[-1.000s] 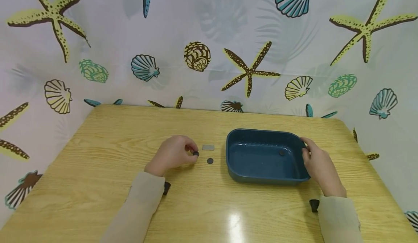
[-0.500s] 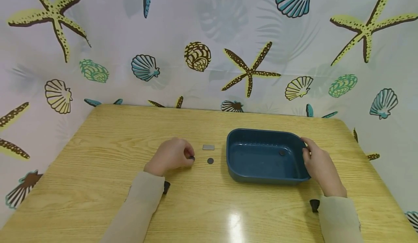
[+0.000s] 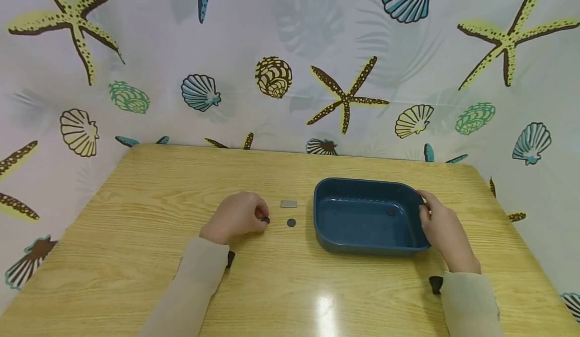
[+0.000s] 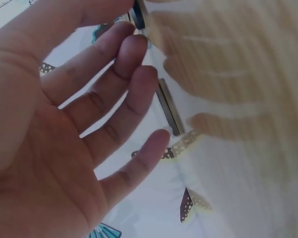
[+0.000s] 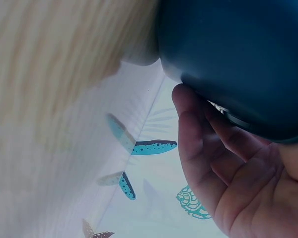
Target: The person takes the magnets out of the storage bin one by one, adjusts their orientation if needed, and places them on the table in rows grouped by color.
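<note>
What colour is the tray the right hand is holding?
Dark teal-blue all over; the tray shows best in the head view, with the right hand on its rim.

We see a glossy wood-grain tabletop [image 3: 136, 216], a smooth, slightly shiny dark blue plastic tray [image 3: 362, 241], a grey metallic-looking bar [image 3: 288, 204], a matt dark disc [image 3: 291, 222], and a printed cloth-like backdrop [image 3: 290, 50].

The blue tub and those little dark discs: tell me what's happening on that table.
A person sits at a wooden table. The left hand pinches a small dark disc just above the tabletop. Beside it lie another dark disc and a small grey rectangular piece. The right hand grips the right rim of the blue tub, which already holds one dark disc.
</note>
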Tool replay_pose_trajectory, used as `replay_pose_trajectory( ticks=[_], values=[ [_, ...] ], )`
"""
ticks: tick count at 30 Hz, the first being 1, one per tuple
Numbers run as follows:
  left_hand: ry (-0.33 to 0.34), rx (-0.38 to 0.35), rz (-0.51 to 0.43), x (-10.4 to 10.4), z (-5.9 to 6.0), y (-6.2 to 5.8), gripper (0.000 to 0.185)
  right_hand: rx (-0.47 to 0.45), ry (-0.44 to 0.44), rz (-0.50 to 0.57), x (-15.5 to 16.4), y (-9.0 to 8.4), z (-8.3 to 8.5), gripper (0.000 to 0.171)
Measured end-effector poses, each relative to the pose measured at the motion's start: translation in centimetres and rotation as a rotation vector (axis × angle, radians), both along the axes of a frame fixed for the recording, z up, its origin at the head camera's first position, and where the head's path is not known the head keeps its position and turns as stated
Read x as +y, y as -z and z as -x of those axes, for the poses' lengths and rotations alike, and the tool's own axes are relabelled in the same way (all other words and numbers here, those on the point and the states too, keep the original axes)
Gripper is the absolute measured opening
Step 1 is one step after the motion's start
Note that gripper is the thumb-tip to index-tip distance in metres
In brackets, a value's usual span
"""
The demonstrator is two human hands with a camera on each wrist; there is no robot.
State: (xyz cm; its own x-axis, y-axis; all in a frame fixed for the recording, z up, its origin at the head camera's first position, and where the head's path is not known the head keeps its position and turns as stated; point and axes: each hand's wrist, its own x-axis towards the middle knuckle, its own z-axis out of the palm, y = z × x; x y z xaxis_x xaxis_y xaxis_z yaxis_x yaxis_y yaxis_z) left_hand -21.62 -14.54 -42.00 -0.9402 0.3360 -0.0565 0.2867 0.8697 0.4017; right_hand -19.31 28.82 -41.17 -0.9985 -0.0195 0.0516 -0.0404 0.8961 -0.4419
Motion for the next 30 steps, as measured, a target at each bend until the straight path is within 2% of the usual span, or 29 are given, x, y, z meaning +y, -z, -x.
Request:
replay_pose_trajectory(
  ticks=[7,18,30],
  values=[
    [-0.033,-0.011,-0.053,-0.9,0.0,-0.8,0.022,0.022,-0.010,-0.003,0.1,-0.1,0.1,0.045],
    [-0.068,-0.025,-0.081,-2.1,-0.2,-2.4,0.028,0.007,-0.008,0.002,0.1,-0.1,0.0,0.046],
    [-0.013,-0.017,-0.063,-0.4,-0.3,-3.5,0.030,0.014,-0.003,0.003,0.2,0.0,0.3,0.045]
  ],
)
